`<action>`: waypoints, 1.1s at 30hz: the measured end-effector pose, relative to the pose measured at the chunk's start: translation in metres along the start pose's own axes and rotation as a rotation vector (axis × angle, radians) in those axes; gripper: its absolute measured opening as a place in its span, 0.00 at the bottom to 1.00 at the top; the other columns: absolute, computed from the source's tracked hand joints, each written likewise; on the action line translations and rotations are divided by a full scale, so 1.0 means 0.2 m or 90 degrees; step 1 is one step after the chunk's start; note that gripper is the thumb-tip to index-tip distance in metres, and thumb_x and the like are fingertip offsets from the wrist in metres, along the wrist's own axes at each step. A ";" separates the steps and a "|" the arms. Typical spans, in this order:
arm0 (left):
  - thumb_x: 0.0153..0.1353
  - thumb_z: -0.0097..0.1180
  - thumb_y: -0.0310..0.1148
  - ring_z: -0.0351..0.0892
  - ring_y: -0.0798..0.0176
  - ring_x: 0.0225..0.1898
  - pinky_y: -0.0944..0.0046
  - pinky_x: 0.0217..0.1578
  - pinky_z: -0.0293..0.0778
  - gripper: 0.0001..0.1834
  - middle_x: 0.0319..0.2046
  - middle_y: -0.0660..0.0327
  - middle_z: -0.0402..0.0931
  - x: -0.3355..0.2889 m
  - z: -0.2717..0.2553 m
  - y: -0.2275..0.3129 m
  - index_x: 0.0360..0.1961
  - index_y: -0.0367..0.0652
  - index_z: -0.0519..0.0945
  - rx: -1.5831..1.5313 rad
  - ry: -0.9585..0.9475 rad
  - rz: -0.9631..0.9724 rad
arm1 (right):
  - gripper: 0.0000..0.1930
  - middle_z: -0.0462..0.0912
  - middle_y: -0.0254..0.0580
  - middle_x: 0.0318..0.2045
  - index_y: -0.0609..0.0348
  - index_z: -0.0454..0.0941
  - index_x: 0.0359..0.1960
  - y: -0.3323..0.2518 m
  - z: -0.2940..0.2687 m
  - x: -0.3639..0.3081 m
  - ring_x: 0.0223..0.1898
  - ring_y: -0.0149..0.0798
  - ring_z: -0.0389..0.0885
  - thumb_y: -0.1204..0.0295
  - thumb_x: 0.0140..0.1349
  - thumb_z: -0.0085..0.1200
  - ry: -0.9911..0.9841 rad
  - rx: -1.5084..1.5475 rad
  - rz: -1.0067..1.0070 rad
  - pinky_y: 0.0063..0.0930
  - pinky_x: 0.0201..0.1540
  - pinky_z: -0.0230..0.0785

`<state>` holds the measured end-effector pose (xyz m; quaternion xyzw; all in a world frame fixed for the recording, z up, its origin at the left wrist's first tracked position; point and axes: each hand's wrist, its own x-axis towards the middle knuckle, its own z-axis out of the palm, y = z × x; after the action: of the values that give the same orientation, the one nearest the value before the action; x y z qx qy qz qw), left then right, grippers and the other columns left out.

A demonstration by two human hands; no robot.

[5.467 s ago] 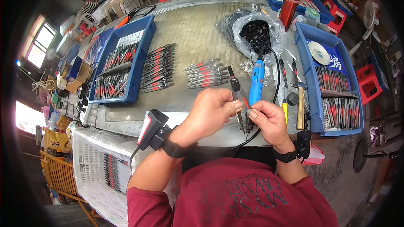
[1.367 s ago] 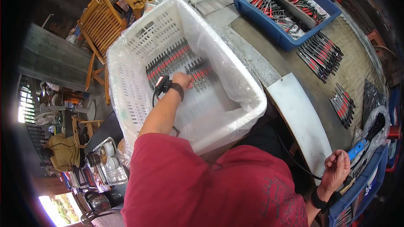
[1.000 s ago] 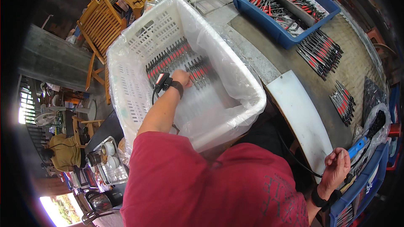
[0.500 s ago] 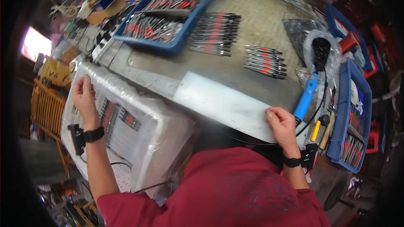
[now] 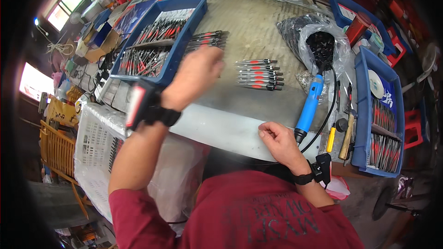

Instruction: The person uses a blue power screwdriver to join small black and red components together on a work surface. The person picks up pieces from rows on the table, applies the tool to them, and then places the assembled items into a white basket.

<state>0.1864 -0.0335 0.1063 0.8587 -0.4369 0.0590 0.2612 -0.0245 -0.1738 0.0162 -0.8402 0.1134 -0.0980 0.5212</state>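
My left hand (image 5: 196,76), blurred by motion, is over the table beside the blue tray (image 5: 159,80). It partly covers a row of slim, pen-like pieces (image 5: 207,39) with red middles; its fingers are smeared, so whether they hold one cannot be told. Along the near table edge, my right hand (image 5: 280,144) rests at the white sheet (image 5: 221,127), fingers curled in and nothing seen in them. A smaller row of the same pieces (image 5: 259,74) lies side by side beyond the sheet. Right of these lies a blue corded electric screwdriver (image 5: 310,103).
A clear bag of small black parts (image 5: 320,48) lies at the screwdriver's far end. A yellow-handled tool (image 5: 331,139) and a wooden-handled tool (image 5: 347,140) lie near another blue tray (image 5: 359,124) at right. A plastic-wrapped white basket (image 5: 94,145) stands left of the table.
My left hand has swung from above the wrapped basket up and right to the row by the blue tray. My right hand has shifted left along the white sheet. The view has also shifted.
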 end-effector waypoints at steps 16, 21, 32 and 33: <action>0.56 0.48 0.35 0.67 0.53 0.46 0.46 0.40 0.64 0.07 0.37 0.61 0.72 0.30 0.75 -0.11 0.34 0.47 0.75 0.184 -0.088 -0.045 | 0.11 0.75 0.48 0.30 0.67 0.74 0.36 0.01 -0.35 0.29 0.28 0.44 0.74 0.72 0.53 0.51 0.235 -0.118 -0.094 0.31 0.31 0.66; 0.56 0.49 0.34 0.67 0.55 0.45 0.47 0.40 0.63 0.06 0.36 0.61 0.72 0.31 0.69 -0.08 0.33 0.47 0.76 0.189 -0.108 -0.034 | 0.11 0.74 0.48 0.30 0.66 0.74 0.37 0.01 -0.32 0.33 0.33 0.48 0.73 0.73 0.53 0.51 0.243 -0.144 -0.116 0.34 0.36 0.65; 0.51 0.47 0.25 0.70 0.57 0.33 0.59 0.31 0.60 0.05 0.24 0.62 0.72 0.12 0.11 0.34 0.29 0.45 0.74 0.169 -0.174 0.334 | 0.08 0.74 0.45 0.24 0.66 0.73 0.33 -0.10 -0.27 0.29 0.27 0.41 0.71 0.73 0.56 0.49 0.144 -0.081 -0.210 0.30 0.30 0.63; 0.51 0.49 0.28 0.70 0.58 0.31 0.60 0.31 0.59 0.03 0.22 0.61 0.72 0.08 0.06 0.36 0.28 0.45 0.75 0.161 -0.160 0.318 | 0.08 0.74 0.40 0.22 0.66 0.73 0.33 -0.13 -0.26 0.28 0.24 0.34 0.69 0.72 0.58 0.49 0.111 -0.050 -0.190 0.26 0.28 0.62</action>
<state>0.1383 -0.0853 0.1290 0.7509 -0.6527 0.0684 0.0735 0.0169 -0.2239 0.0648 -0.8556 0.0361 -0.2426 0.4559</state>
